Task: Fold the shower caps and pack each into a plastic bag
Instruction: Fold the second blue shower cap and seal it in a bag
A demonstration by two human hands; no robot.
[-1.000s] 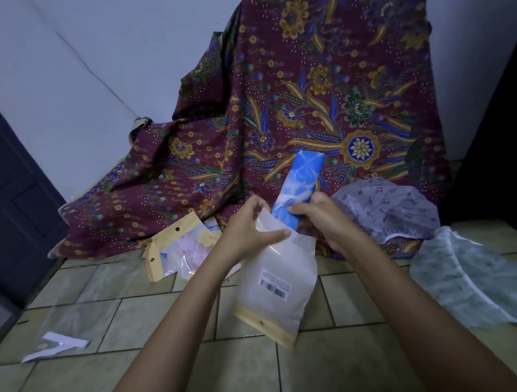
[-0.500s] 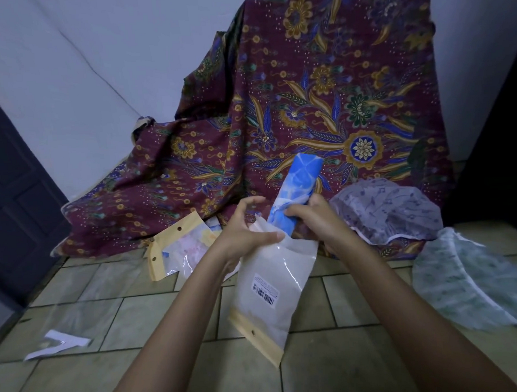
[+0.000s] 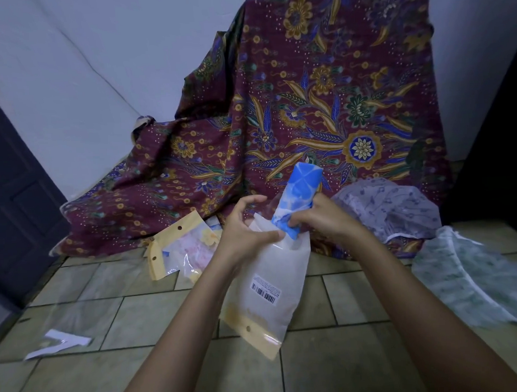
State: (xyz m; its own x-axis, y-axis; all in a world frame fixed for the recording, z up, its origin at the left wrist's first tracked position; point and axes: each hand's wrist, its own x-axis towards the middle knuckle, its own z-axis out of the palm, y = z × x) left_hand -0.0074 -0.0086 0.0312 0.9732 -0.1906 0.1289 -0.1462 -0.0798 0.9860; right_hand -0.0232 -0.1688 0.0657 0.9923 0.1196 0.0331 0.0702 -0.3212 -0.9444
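You are working on the packing step. The folded blue shower cap [image 3: 300, 198] is going into the plastic bag [image 3: 275, 285]; only its lower tip is sitting inside the bag's mouth, and most of the roll is standing above it. Your right grip [image 3: 323, 221] is wrapping round the lower part of the cap, fingers curled on it. Your left grip [image 3: 247, 234] is pinching the near lip of the bag and holding it up off the floor [image 3: 146, 369], so the bag is hanging with its yellow header strip at the bottom.

The next move, as I judge it, is calling for a straight push down the bag's length while your left grip is holding the mouth wide. The thin film is likely to cling and bunch.

A grey cap [image 3: 395, 206] and a pale green cap [image 3: 471, 277] are lying unfolded on your right, probably waiting their turn. A filled bag [image 3: 183, 249] is lying to your left.
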